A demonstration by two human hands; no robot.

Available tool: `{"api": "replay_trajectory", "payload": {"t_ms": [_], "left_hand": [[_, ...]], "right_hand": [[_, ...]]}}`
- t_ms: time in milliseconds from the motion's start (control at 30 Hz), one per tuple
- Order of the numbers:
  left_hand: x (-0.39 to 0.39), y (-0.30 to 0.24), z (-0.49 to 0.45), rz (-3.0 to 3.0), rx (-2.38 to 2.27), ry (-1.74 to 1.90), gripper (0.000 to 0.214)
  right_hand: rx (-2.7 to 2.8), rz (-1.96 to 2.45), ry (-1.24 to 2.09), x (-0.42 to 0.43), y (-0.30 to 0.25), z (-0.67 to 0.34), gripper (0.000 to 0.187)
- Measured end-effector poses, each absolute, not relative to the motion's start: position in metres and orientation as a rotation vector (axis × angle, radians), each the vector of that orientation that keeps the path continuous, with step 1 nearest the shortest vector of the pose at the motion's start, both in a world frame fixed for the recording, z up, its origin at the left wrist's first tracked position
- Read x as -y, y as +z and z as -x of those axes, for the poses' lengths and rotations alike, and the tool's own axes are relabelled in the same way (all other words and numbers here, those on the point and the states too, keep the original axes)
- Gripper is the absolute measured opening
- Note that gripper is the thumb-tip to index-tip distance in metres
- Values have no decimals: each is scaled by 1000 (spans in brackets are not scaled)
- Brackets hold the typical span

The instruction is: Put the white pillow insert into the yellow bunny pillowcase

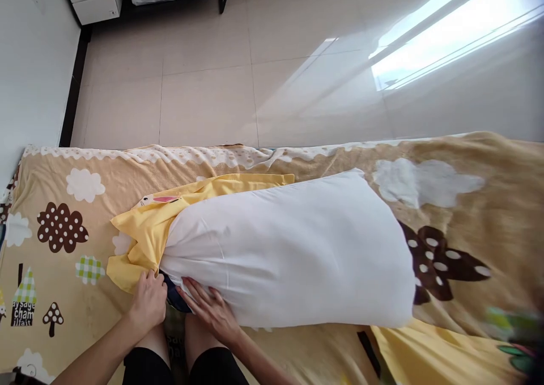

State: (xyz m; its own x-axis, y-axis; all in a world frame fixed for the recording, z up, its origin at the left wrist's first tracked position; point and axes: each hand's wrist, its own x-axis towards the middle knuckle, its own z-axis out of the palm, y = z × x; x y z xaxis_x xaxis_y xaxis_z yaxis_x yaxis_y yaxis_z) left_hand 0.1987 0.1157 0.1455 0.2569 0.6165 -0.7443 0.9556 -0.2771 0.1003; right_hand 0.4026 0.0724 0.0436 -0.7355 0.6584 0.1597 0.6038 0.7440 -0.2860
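Observation:
A plump white pillow (293, 254) lies lengthwise across the bed in front of me. Its left end sits against a yellow pillowcase (148, 232) with a rabbit print, which is bunched there and also runs along the pillow's far side. My left hand (149, 297) is closed on the pillowcase's near edge, by a dark blue patch of fabric (174, 294). Flat on the pillow's lower left side rests my right hand (212, 311), fingers spread. How far the pillow's left end reaches into the case is hidden by the folds.
A tan patterned blanket (102, 186) covers the bed. More yellow fabric (437, 354) lies at the lower right. My legs (198, 339) are at the near edge. Beyond the bed are a tiled floor (204, 101), a white drawer unit (96, 2) and a wall (34, 62) at left.

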Motion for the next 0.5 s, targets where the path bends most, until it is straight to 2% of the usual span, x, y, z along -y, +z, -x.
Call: {"api": "replay_trajectory", "payload": {"t_ms": [100, 200, 333, 500], "left_hand": [[-108, 148, -214, -1967, -1324, -991, 35], [-102, 149, -230, -1835, -1174, -981, 33], [-99, 157, -243, -1593, -1211, -730, 33], [-99, 181, -254, -1508, -1314, -485, 24]], "right_hand": [[2663, 949, 451, -103, 56, -399, 46], [2642, 979, 591, -125, 78, -398, 36], [2675, 956, 741, -151, 101, -383, 33], [2770, 774, 1118, -166, 102, -350, 15]]}}
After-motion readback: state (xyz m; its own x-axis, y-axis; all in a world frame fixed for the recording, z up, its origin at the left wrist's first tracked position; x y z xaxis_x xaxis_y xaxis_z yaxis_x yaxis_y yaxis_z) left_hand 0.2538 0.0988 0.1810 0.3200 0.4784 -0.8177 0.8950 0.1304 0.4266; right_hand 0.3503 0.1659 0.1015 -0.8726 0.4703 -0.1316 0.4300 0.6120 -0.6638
